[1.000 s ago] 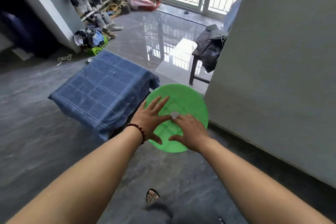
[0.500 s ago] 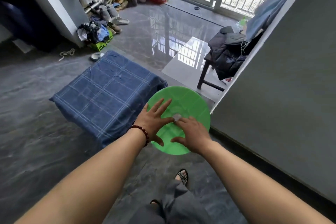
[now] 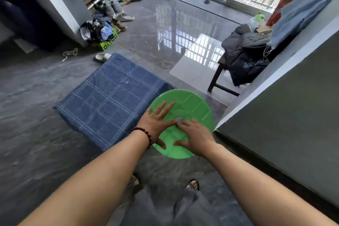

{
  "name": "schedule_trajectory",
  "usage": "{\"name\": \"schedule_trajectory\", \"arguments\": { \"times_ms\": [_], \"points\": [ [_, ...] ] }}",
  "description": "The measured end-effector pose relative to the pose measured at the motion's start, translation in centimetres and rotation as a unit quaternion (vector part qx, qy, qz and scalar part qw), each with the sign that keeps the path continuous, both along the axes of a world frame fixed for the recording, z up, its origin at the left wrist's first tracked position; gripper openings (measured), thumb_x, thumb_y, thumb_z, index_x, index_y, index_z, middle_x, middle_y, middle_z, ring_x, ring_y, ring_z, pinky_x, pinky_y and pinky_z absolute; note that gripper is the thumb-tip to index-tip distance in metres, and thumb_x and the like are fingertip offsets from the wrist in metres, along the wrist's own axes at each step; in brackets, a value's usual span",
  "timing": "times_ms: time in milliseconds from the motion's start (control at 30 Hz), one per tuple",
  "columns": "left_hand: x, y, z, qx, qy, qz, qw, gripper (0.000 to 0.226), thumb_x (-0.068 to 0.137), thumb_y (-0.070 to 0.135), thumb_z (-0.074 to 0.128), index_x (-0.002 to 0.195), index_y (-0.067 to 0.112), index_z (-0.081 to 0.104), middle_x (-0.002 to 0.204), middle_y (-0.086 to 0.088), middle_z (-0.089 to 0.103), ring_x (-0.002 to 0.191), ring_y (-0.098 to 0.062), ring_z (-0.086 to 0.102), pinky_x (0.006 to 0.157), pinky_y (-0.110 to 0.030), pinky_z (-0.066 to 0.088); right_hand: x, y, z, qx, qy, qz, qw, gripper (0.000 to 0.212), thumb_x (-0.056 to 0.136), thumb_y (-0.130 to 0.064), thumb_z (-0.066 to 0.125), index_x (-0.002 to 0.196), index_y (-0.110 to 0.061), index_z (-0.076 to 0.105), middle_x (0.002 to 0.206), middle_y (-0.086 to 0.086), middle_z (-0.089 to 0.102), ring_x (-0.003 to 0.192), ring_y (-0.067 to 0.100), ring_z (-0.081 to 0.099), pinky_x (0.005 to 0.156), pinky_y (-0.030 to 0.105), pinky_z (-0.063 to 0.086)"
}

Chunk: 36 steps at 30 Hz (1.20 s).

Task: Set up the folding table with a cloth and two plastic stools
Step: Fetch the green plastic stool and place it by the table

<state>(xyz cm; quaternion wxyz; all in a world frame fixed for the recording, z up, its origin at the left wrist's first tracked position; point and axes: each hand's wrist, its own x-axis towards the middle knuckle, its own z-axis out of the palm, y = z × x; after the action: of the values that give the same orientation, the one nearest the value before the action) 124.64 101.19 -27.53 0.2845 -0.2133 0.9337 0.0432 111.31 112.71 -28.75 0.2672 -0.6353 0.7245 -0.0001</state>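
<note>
A low table covered by a blue checked cloth (image 3: 110, 97) stands on the floor left of centre. Right beside its near right corner is a round green plastic stool (image 3: 190, 104), seen from above, its legs hidden. My left hand (image 3: 156, 124), with a bead bracelet at the wrist, lies flat on the seat with fingers spread. My right hand (image 3: 194, 137) also rests on the seat; its fingertips reach the small hole at the seat's middle, and I cannot see whether they hook into it.
A grey wall corner (image 3: 275, 124) rises close on the right of the stool. Behind it a dark wooden stool (image 3: 218, 77) carries a heap of dark jackets. Shoes and clothes (image 3: 102, 29) lie at the back left. My sandalled feet (image 3: 191, 184) are below.
The view has moved forward past the wall corner, showing more of the room and both feet. Both hands stay on the green stool, which has kept its place beside the table.
</note>
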Motion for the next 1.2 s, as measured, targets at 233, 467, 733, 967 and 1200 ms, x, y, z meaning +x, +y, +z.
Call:
{"name": "schedule_trajectory", "arguments": {
  "times_ms": [233, 467, 733, 967, 1200],
  "points": [
    [0.2, -4.3, -2.0, 0.025, 0.004, -0.063, 0.998, 0.103, 0.066, 0.057, 0.073, 0.145, 0.049, 0.007, 0.151, 0.001, -0.034, 0.142, -0.025, -0.024, 0.114, -0.055, 0.006, 2.2, -2.5, -1.8, 0.011, -0.007, -0.077, 0.997, 0.072, 0.085, -0.053, 0.057, 0.146, -0.024, 0.032, 0.152, -0.012, 0.030, 0.129, 0.021, 0.036, 0.103, 0.034, 0.035],
    [2.5, -8.9, -5.3, 0.018, -0.011, -0.166, 0.986, 0.102, 0.066, 0.064, 0.068, 0.145, 0.048, 0.006, 0.152, -0.001, -0.031, 0.143, -0.027, -0.022, 0.116, -0.054, 0.007, 6.8, -5.4, -5.2, 0.029, -0.017, -0.167, 0.985, 0.073, 0.085, -0.053, 0.058, 0.146, -0.024, 0.030, 0.147, -0.010, 0.037, 0.126, 0.022, 0.038, 0.101, 0.037, 0.039],
    [2.8, -10.5, -11.7, 0.012, -0.046, -0.227, 0.973, 0.103, 0.069, 0.061, 0.066, 0.146, 0.046, -0.002, 0.151, -0.003, -0.034, 0.142, -0.029, -0.023, 0.115, -0.055, 0.008, 8.9, -6.5, -11.9, 0.039, -0.038, -0.222, 0.974, 0.068, 0.086, -0.050, 0.058, 0.144, -0.023, 0.034, 0.145, -0.008, 0.040, 0.123, 0.023, 0.040, 0.098, 0.035, 0.039],
    [1.6, -10.9, -20.1, 0.038, -0.048, -0.246, 0.967, 0.081, 0.083, 0.054, 0.057, 0.145, 0.047, 0.006, 0.152, -0.003, -0.033, 0.143, -0.028, -0.019, 0.116, -0.051, 0.015, 7.8, -6.4, -20.1, 0.076, -0.052, -0.231, 0.968, 0.064, 0.086, -0.045, 0.061, 0.141, -0.020, 0.038, 0.139, -0.003, 0.044, 0.121, 0.024, 0.039, 0.102, 0.039, 0.037],
    [1.1, -10.8, -30.4, 0.054, -0.049, -0.230, 0.970, 0.066, 0.090, 0.051, 0.049, 0.145, 0.047, 0.013, 0.152, -0.003, -0.032, 0.144, -0.027, -0.016, 0.114, -0.055, 0.017, 7.0, -6.8, -30.2, 0.112, -0.050, -0.214, 0.969, 0.063, 0.086, -0.044, 0.060, 0.141, -0.021, 0.038, 0.136, -0.003, 0.044, 0.121, 0.024, 0.038, 0.100, 0.040, 0.039]
  ]
}}
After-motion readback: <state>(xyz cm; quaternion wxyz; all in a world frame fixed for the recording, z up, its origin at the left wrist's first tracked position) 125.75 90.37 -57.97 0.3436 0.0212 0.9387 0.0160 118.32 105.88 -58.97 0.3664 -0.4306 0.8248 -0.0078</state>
